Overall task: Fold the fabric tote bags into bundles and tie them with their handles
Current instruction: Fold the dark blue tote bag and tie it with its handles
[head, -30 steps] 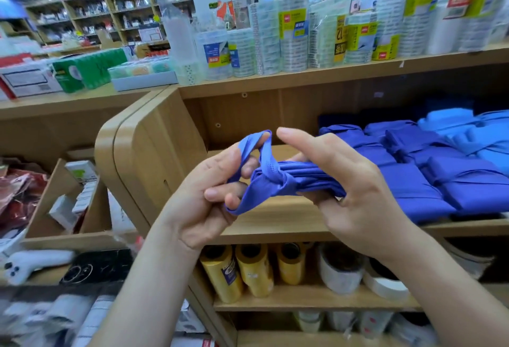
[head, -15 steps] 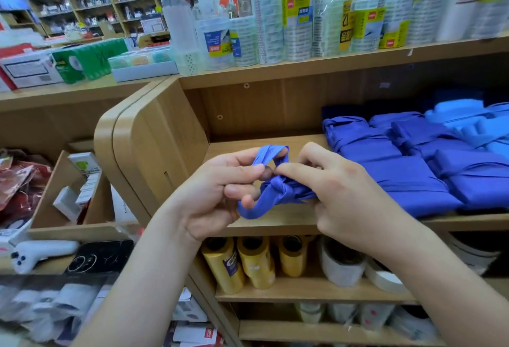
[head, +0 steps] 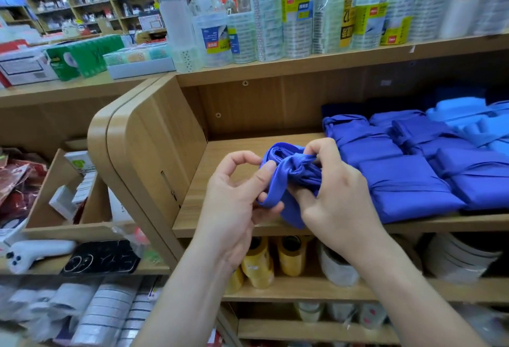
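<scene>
One blue tote bundle (head: 296, 174) is held above the front edge of the shelf (head: 228, 142). The right hand (head: 338, 203) curls its fingers round the knot; the left hand (head: 234, 203) pinches the handle (head: 271, 189), trailing leftward.

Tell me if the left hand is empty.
No, the left hand pinches a strap of the bag, which the right hand also grips.

Both hands hold one blue tote bag (head: 296, 178) above the front edge of the wooden shelf (head: 220, 217). The left hand (head: 237, 203) pinches its handle (head: 271, 192) and the right hand (head: 336, 192) grips the bundle at the knot. Folded blue bundles (head: 407, 181) lie along the right part of the shelf.
</scene>
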`<move>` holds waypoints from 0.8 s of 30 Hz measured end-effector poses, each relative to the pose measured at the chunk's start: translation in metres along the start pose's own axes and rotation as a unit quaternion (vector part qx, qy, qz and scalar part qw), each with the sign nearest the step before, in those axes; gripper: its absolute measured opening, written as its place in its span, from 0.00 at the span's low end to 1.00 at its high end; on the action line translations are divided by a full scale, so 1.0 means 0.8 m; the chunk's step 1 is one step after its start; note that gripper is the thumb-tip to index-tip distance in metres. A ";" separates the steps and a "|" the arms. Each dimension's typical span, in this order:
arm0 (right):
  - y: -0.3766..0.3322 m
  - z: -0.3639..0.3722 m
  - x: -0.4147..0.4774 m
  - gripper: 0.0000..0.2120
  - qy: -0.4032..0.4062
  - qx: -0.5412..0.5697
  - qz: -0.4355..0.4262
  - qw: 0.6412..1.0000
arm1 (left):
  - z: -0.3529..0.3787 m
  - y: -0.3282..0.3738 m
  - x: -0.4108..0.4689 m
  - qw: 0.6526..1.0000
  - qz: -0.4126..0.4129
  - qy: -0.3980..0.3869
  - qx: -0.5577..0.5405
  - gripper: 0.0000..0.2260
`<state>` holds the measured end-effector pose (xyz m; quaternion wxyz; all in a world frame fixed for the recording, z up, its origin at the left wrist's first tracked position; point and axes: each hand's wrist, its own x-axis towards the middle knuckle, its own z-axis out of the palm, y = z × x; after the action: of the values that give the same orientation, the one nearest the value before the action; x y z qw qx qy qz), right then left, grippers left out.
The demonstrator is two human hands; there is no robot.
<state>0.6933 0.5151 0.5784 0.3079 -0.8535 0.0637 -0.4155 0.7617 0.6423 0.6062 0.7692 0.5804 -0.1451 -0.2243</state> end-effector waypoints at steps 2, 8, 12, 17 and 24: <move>-0.001 0.002 -0.003 0.17 0.015 0.059 0.021 0.998 | 0.002 0.002 -0.002 0.999 0.029 -0.003 0.012 0.03; -0.007 0.005 -0.018 0.24 -0.009 0.141 0.036 0.989 | -0.015 0.007 0.017 0.962 0.148 0.058 0.223 0.09; -0.012 -0.006 -0.019 0.25 -0.030 0.145 -0.002 0.989 | -0.026 0.013 0.030 0.958 0.089 0.024 0.273 0.10; -0.008 -0.002 -0.011 0.15 0.002 0.356 0.131 0.925 | -0.027 0.007 0.028 0.980 0.085 -0.040 0.176 0.19; -0.001 -0.007 0.002 0.17 -0.007 0.582 0.271 0.766 | -0.039 0.002 0.016 0.961 0.178 -0.207 0.045 0.14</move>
<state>0.6901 0.5125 0.5826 0.8460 -0.4607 0.0360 -0.2658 0.7883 0.6618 0.5984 0.7229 0.5206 -0.4115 -0.1923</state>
